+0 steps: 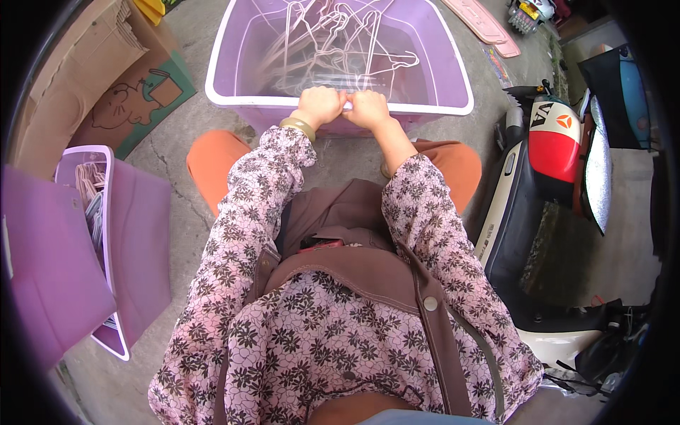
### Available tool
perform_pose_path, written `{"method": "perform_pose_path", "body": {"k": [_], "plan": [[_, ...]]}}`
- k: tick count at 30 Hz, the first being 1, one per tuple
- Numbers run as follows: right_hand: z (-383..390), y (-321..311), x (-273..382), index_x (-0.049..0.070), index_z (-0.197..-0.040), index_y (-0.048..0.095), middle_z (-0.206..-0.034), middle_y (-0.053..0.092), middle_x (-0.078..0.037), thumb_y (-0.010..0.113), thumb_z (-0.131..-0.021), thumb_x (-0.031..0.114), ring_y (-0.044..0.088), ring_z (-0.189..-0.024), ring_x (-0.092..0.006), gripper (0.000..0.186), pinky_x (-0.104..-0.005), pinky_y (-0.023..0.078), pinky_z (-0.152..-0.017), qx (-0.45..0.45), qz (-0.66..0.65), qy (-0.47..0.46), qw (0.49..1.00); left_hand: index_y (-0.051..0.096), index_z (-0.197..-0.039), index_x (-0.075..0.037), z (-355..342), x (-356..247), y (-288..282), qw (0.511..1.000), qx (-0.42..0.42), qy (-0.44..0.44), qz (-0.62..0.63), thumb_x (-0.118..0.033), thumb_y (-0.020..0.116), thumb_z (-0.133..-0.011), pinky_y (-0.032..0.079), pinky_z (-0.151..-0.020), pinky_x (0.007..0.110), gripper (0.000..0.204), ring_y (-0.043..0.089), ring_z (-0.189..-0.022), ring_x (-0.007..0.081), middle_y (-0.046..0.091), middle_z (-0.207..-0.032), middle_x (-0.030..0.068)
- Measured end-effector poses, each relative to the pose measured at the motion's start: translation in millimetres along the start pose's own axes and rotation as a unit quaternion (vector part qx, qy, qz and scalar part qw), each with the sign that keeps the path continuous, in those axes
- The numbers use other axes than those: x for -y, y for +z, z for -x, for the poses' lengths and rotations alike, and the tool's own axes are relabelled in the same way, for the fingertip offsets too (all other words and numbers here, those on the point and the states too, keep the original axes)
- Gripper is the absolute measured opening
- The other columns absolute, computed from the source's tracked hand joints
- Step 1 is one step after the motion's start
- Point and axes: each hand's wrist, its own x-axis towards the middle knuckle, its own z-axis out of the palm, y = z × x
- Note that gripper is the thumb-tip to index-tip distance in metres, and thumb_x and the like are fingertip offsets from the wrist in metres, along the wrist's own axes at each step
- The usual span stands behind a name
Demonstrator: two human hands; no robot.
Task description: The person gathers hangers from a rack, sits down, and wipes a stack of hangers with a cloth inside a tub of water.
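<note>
A purple plastic tub (244, 71) with a white rim stands in front of me, holding a tangle of pale wire hangers (333, 42) and what looks like clear liquid or plastic at the bottom. My left hand (320, 106), with a bangle at the wrist, is closed on the near rim. My right hand (367, 110) grips the same rim just to its right, the two hands nearly touching at the thumbs.
At left are cardboard boxes (85, 64) and purple bins (138, 241), one holding more hangers. A scooter (556, 149) stands close at right. A pink flat piece (478, 25) lies beyond the tub on the concrete floor (170, 177).
</note>
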Motion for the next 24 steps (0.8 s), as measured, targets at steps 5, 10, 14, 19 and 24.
{"method": "perform_pose_path", "body": {"k": [5, 10, 14, 19, 24], "plan": [[8, 0, -3, 0.016, -0.079, 0.068, -0.072, 0.065, -0.014, 0.065, -0.067, 0.031, 0.063, -0.073, -0.0316, 0.020, -0.0438, 0.050, -0.066, 0.009, 0.004, 0.007, 1.000, 0.065, -0.064, -0.004, 2, -7, -1, 0.999, 0.027, -0.020, 0.004, -0.035, 0.042, -0.087, 0.050, -0.062, 0.044, 0.045, 0.063, -0.065, 0.0331, 0.063, -0.066, 0.0167], [9, -2, 1, 0.013, -0.077, 0.069, -0.073, 0.065, -0.013, 0.063, -0.067, 0.029, 0.063, -0.074, -0.0295, 0.019, -0.0420, 0.050, -0.068, 0.026, 0.001, 0.019, 0.999, 0.067, -0.067, -0.004, 1, -9, -6, 0.997, 0.065, -0.037, 0.006, -0.034, 0.043, -0.086, 0.050, -0.066, 0.043, 0.043, 0.064, -0.068, 0.0331, 0.064, -0.068, 0.0172], [3, -6, -4, 0.013, -0.086, 0.068, -0.074, 0.065, -0.014, 0.065, -0.067, 0.032, 0.062, -0.074, -0.0326, 0.027, -0.0435, 0.050, -0.068, 0.036, -0.015, 0.016, 0.999, 0.065, -0.064, -0.004, -5, -6, -1, 0.998, 0.043, -0.036, 0.021, -0.034, 0.042, -0.087, 0.049, -0.063, 0.045, 0.044, 0.063, -0.066, 0.0334, 0.063, -0.067, 0.0168], [22, -37, 20, 0.005, -0.096, 0.063, -0.100, 0.061, -0.014, 0.066, -0.070, 0.015, 0.058, -0.094, -0.0304, 0.028, -0.0388, 0.046, -0.081, -0.155, -0.166, -0.006, 0.974, 0.067, -0.072, -0.007, -12, -8, -15, 0.991, 0.117, -0.056, 0.022, -0.034, 0.042, -0.087, 0.049, -0.067, 0.043, 0.040, 0.064, -0.073, 0.0314, 0.066, -0.074, 0.0138], [60, -93, 123, 0.013, -0.095, 0.065, -0.112, 0.052, -0.007, 0.073, -0.068, 0.028, 0.044, -0.112, -0.0295, 0.032, -0.0451, 0.028, -0.098, -0.155, -0.329, -0.227, 0.903, 0.063, -0.087, -0.003, -16, -17, -28, 0.967, 0.208, -0.138, 0.044, -0.035, 0.038, -0.092, 0.047, -0.077, 0.044, 0.040, 0.060, -0.086, 0.0357, 0.064, -0.084, 0.0184]]}}
